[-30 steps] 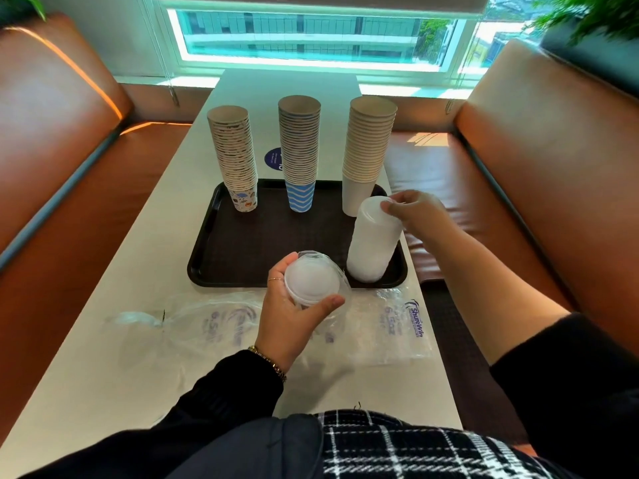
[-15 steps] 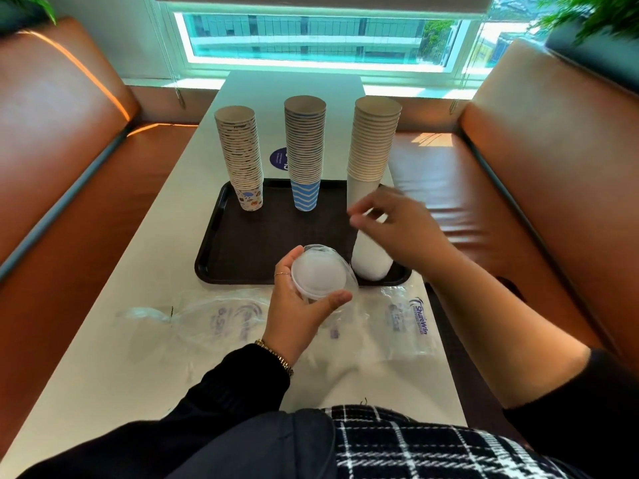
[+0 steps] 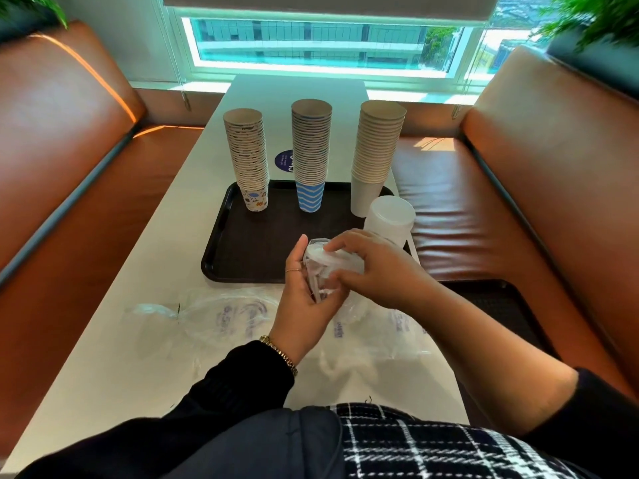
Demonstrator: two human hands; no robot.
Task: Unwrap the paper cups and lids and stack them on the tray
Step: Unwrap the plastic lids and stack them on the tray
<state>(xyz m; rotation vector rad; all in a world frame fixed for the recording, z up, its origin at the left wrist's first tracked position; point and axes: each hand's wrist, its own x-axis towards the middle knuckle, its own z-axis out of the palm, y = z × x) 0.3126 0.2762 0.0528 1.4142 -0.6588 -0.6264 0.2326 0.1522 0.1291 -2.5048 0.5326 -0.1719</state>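
**Both hands meet at centre, fingers curled**

The left hand rises from a black sleeve, palm turned inward, thumb pointing up, fingers curled in a grip; a ring sits on one finger and a gold bracelet on the wrist; the right hand reaches in from the right on a bare forearm, knuckles up, fingertips bent down and pinching beside the left thumb.
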